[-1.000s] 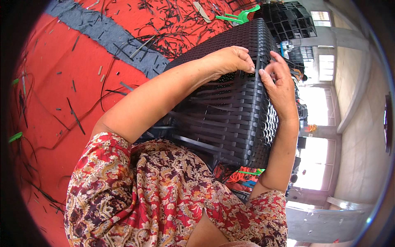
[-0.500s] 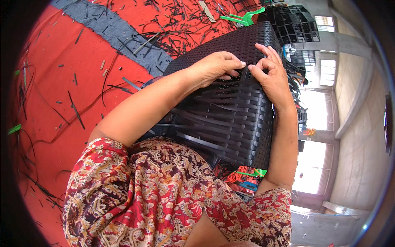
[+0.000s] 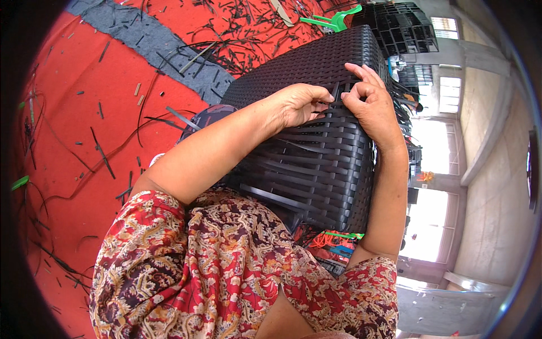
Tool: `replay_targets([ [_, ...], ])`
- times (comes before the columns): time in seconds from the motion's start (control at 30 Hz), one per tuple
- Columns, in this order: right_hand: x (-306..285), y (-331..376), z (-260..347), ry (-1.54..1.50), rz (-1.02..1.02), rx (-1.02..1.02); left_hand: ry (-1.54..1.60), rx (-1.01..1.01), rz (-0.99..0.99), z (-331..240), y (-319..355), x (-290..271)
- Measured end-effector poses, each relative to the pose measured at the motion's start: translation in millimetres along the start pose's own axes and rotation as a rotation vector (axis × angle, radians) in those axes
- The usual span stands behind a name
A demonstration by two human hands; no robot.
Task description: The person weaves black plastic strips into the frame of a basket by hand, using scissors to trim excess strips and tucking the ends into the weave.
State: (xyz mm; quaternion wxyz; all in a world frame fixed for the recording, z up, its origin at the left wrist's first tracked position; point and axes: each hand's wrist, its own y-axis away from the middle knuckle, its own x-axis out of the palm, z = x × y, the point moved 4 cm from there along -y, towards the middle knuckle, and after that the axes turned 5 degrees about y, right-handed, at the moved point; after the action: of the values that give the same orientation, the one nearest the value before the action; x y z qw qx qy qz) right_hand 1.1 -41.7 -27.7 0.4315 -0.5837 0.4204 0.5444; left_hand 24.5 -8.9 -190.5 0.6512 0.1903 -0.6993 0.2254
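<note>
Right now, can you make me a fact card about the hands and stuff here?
Woven piece: black, boxy
Dark strips: along its near side
Left hand: at the weave; grip unclear
Right hand: beside left, thumb and finger curled; grip unclear
Floor: red, grey band
Scraps: scattered on floor

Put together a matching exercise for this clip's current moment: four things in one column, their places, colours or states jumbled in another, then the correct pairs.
Things
1. Woven piece
2. Right hand
3. Large green plastic piece
4. Floor covering

Descriptions
A. Near the picture's top edge, beyond the far end of the woven work
B. Mostly red, strewn with dark scraps
C. Black, with both hands at it
D. Thumb and forefinger close together, to the right of the left hand

Pairs: 1-C, 2-D, 3-A, 4-B
</note>
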Motion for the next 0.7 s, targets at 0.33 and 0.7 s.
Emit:
replay_targets([
  [0.33,-2.5,0.0,2.3,-0.094,-0.023,0.018,0.168,0.070,0.287,6.8,0.8,-3.3],
  [0.7,-3.9,0.8,6.3,-0.057,-0.027,0.008,0.140,0.085,0.376,8.5,3.0,-2.4],
])
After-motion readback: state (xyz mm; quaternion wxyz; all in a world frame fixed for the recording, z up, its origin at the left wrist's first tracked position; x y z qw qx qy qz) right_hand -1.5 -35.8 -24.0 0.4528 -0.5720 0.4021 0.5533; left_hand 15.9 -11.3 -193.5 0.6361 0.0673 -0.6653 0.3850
